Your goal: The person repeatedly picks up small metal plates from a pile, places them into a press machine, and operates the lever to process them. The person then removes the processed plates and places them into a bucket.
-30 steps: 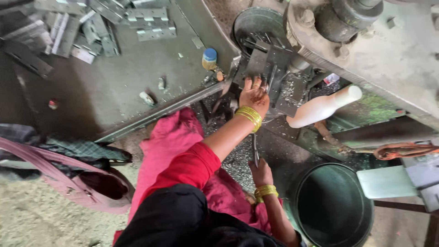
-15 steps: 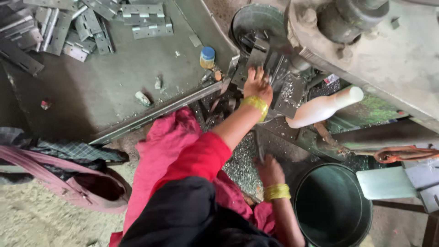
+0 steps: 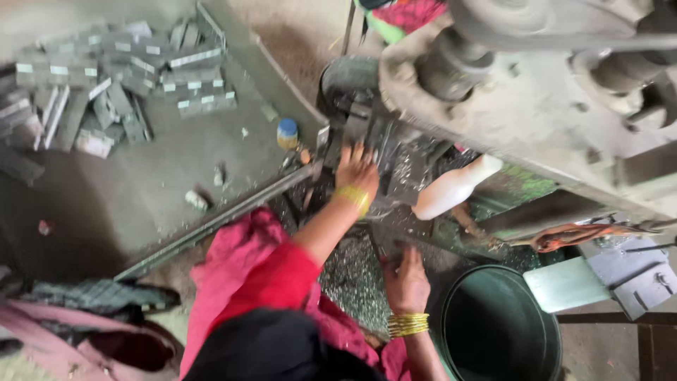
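1. Your left hand (image 3: 358,168) reaches up under the big grey press machine (image 3: 536,106), fingers spread and laid flat on the dark metal pieces (image 3: 384,141) at its base. They press down rather than pinch, which looks like a way to steady the stock against the tool.
2. Your right hand (image 3: 405,279) sits lower, just below the machine and beside the dark green bucket (image 3: 497,331). Its fingers curl down onto the bed of shiny metal shavings (image 3: 352,271). The view is blurred, so you cannot tell whether they clasp a small part or only rest there.
3. The bucket stands open just right of your right hand, likely so that finished bits drop in with a short move.
4. A white handle-like piece (image 3: 455,189) juts out under the machine, between your two hands and a little right of them.
5. Left of the machine, the grey worktop (image 3: 141,190) carries stacks of flat grey metal strips (image 3: 113,77) at its far corner, well apart from your hands, each with a pale rectangular label band.
6. A small jar (image 3: 287,134) with a blue lid and yellowish body stands at the worktop edge, near the machine and within easy reach of your left hand.
7. A long metal bar (image 3: 218,226) runs along the worktop edge toward the machine.
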